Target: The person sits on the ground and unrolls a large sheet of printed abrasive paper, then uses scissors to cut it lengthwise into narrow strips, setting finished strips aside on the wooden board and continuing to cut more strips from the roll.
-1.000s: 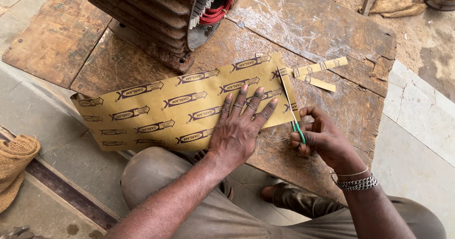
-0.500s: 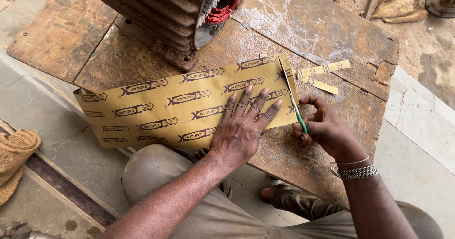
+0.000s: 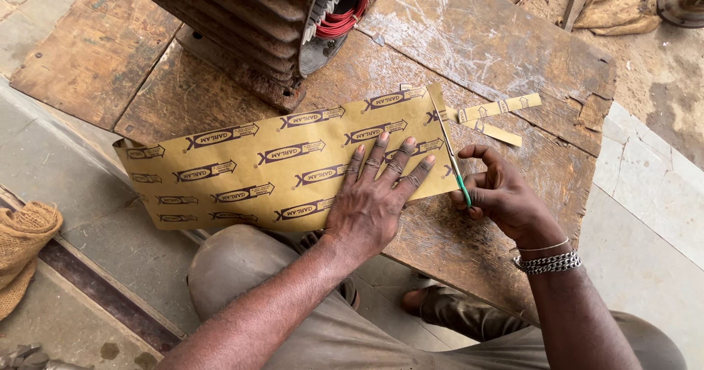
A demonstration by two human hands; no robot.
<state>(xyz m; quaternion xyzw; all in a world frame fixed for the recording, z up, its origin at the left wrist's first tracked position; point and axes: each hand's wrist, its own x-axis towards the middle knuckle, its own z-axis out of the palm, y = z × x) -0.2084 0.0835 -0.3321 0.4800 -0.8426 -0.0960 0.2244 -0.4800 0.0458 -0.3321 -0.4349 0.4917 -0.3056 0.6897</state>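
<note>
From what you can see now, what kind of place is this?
Probably a motor repair workshop, perhaps outdoors. A finned motor housing with red windings stands on a worn wooden table, where printed yellow insulation paper is being cut into strips.

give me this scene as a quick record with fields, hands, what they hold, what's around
surface: worn, scratched wooden table
left hand: flat, fingers spread, pressing down on a yellow printed paper sheet
right hand: grips a thin green-handled blade laid along the sheet's right edge
cut pieces: narrow yellow paper strips lying on the table beyond the blade
behind the sheet: ribbed dark metal motor housing with red wire windings
floor: brown burlap sack at left
</note>
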